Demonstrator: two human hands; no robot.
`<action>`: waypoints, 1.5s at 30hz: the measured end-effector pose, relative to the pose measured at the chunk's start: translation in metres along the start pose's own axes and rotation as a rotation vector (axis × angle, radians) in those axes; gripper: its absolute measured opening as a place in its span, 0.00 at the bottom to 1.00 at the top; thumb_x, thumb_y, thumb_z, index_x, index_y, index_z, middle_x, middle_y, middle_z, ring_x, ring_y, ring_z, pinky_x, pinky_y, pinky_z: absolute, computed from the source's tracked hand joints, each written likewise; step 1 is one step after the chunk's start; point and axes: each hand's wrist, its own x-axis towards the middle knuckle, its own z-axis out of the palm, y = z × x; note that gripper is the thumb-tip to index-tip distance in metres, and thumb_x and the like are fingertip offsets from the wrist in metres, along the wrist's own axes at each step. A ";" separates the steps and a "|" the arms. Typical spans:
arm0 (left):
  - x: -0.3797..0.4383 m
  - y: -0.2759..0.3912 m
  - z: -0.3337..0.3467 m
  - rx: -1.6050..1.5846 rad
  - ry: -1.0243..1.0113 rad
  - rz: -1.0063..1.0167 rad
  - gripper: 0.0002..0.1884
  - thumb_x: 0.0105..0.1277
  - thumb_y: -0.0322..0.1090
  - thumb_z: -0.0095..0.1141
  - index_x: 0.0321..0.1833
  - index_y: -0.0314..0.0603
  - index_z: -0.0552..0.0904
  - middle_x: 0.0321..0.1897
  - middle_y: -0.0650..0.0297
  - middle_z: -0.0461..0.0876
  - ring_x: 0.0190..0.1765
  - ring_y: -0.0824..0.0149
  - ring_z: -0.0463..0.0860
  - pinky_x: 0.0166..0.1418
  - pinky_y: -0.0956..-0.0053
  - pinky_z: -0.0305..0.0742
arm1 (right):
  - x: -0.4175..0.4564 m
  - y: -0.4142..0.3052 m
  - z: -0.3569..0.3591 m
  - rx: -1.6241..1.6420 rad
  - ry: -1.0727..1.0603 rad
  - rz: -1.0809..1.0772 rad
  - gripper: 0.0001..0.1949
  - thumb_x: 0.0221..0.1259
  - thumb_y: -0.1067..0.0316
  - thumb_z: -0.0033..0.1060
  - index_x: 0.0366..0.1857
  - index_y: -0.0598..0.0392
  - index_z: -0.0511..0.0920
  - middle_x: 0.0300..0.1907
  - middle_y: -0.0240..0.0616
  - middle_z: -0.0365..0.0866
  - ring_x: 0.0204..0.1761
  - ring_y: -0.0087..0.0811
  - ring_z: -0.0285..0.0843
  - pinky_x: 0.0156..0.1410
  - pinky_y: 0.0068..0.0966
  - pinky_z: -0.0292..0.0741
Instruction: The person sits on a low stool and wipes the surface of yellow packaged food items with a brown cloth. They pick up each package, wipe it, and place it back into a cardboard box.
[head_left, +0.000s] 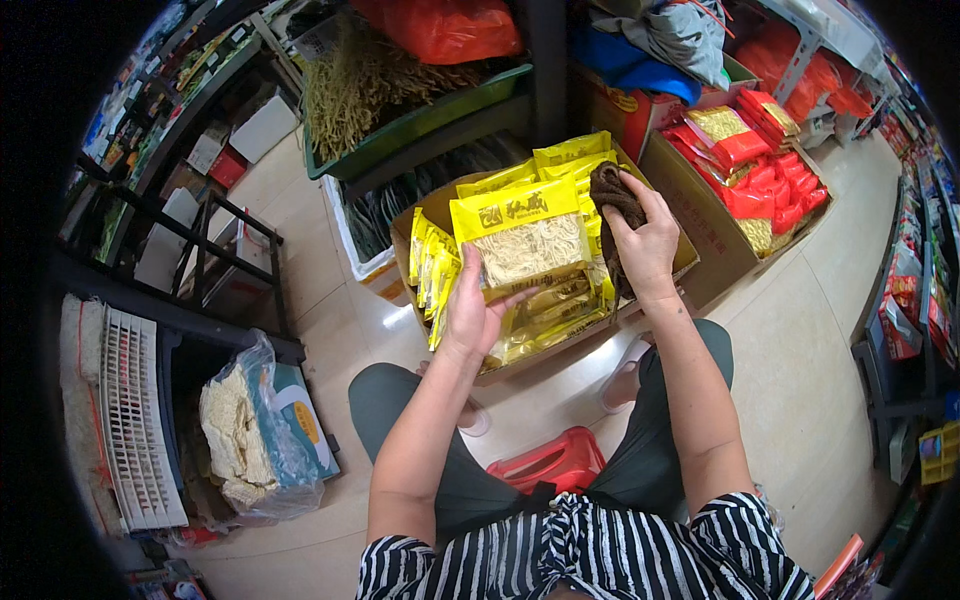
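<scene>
A yellow and clear plastic packet of dried noodles (529, 236) is tilted up above an open cardboard box (517, 369). My left hand (480, 307) holds it by its lower left side, thumb on the front. In my right hand (645, 240) a dark brown cloth (616, 199) is bunched, just right of the packet. More yellow packets (435, 262) stand along the box's left side, and others lie beneath the held one and behind it.
A carton of red packets (772, 172) stands at the right. Behind are a green tray (442, 112) of dried plants and a white foam box (349, 240). A red plastic stool (555, 461) is between my legs. At left sits a bagged box (304, 420); shelves line both sides.
</scene>
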 end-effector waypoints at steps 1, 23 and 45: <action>0.000 0.001 -0.001 -0.004 -0.002 0.002 0.29 0.77 0.57 0.35 0.70 0.43 0.64 0.62 0.55 0.76 0.59 0.57 0.81 0.56 0.60 0.83 | 0.001 -0.003 0.000 0.031 0.006 0.011 0.21 0.52 0.74 0.68 0.53 0.56 0.80 0.47 0.45 0.82 0.50 0.38 0.82 0.57 0.29 0.76; -0.001 -0.014 0.002 0.059 -0.023 -0.075 0.32 0.76 0.61 0.35 0.70 0.43 0.65 0.62 0.59 0.75 0.61 0.61 0.79 0.60 0.58 0.80 | -0.017 -0.028 0.009 -0.124 -0.129 -0.220 0.22 0.50 0.72 0.66 0.54 0.49 0.80 0.46 0.43 0.82 0.47 0.43 0.82 0.51 0.32 0.79; 0.007 0.003 -0.016 -0.203 0.034 0.041 0.29 0.75 0.60 0.38 0.68 0.46 0.70 0.60 0.62 0.78 0.59 0.63 0.78 0.64 0.65 0.74 | -0.069 -0.053 0.033 0.051 -0.359 -0.690 0.29 0.40 0.75 0.61 0.55 0.46 0.80 0.45 0.39 0.79 0.36 0.38 0.79 0.40 0.31 0.78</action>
